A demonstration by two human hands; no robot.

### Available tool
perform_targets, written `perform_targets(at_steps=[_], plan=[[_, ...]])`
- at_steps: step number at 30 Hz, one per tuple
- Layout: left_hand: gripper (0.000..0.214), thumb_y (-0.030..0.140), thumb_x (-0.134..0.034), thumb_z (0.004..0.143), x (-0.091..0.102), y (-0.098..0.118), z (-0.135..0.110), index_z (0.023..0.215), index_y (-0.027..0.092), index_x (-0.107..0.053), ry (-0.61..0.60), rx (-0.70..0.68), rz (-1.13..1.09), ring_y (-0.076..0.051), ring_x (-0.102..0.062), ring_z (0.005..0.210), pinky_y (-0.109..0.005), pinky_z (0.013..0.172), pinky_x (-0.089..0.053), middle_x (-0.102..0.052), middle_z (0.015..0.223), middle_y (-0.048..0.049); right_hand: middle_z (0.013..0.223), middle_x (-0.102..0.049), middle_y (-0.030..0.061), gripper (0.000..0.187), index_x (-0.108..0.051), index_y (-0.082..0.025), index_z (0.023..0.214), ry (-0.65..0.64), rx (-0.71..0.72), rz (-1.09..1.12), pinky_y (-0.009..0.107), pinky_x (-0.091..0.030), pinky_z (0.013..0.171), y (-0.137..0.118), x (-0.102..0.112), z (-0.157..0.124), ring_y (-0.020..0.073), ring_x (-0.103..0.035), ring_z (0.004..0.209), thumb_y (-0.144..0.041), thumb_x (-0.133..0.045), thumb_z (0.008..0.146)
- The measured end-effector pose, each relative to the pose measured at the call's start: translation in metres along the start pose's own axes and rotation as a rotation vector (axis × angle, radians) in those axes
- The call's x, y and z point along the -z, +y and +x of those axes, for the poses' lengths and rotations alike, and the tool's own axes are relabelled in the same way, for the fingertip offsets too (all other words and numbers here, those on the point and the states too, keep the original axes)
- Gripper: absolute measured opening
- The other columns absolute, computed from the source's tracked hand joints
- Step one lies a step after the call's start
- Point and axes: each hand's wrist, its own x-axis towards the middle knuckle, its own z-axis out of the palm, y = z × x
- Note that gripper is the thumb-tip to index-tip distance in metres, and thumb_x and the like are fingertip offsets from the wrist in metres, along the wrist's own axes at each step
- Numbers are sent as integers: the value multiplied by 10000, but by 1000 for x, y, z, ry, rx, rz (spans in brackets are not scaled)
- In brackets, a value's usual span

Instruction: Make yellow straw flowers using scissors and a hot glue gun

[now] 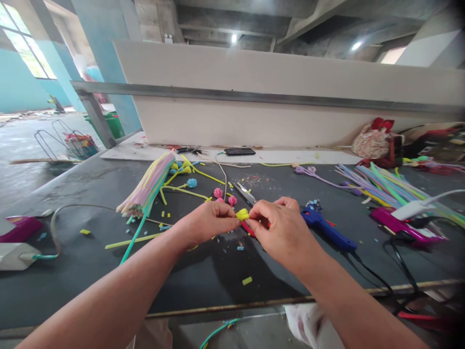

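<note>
Between both hands, over the middle of the dark table, is a small yellow fuzzy piece [242, 214], folded or looped, that looks like chenille stem. My left hand [214, 220] pinches it from the left with thumb and forefinger. From the right, the fingertips of my right hand [278, 228] close on its other side. Scissors with silver blades [245, 193] lie just behind, their red handles [248, 229] partly covered by my right hand. Small pink flower-like pieces [218, 193] and a blue one [192, 183] rest beyond my left hand.
A bundle of pastel chenille stems [148, 186] lies at the left, more stems [385, 184] at the right. A blue glue gun [329, 230] with a cord sits right of my hand. A phone [240, 151] lies at the back. Magenta power strip [407, 225] and cables occupy the right edge.
</note>
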Motion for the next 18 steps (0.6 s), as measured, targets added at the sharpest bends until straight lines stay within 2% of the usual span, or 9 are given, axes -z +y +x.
perform_targets(at_steps=[7, 10, 13, 18], plan=[[263, 361, -567, 710, 3, -3, 2, 576, 154, -474, -13, -43, 44, -47, -269, 452, -201, 437, -183, -330, 502, 76, 600, -627, -48, 108, -542, -202, 673, -63, -107, 96, 368, -334, 787, 0, 2, 4, 118, -546, 545, -182, -640, 712], [255, 369, -562, 713, 4, -4, 3, 594, 153, -494, -17, -29, 74, -53, -283, 461, -207, 444, -192, -345, 512, 70, 758, -663, 4, 192, -564, -221, 853, -97, -198, 236, 338, -411, 733, 3, 5, 4, 172, -608, 699, -243, -667, 692], [254, 372, -564, 712, 5, -4, 3, 601, 149, -515, -27, -54, 94, -62, -294, 486, -212, 457, -208, -358, 526, 64, 946, -665, 32, 298, -539, -243, 1015, -180, -219, 446, 296, -464, 712, 8, 5, 3, 180, -624, 836, -283, -636, 736], [267, 384, -571, 712, 3, -5, 3, 601, 148, -518, -16, -73, 91, -66, -297, 503, -212, 468, -216, -365, 536, 64, 872, -678, 13, 158, -580, -228, 932, -276, -245, 592, 281, -475, 728, 9, 4, 4, 159, -624, 813, -315, -580, 800]])
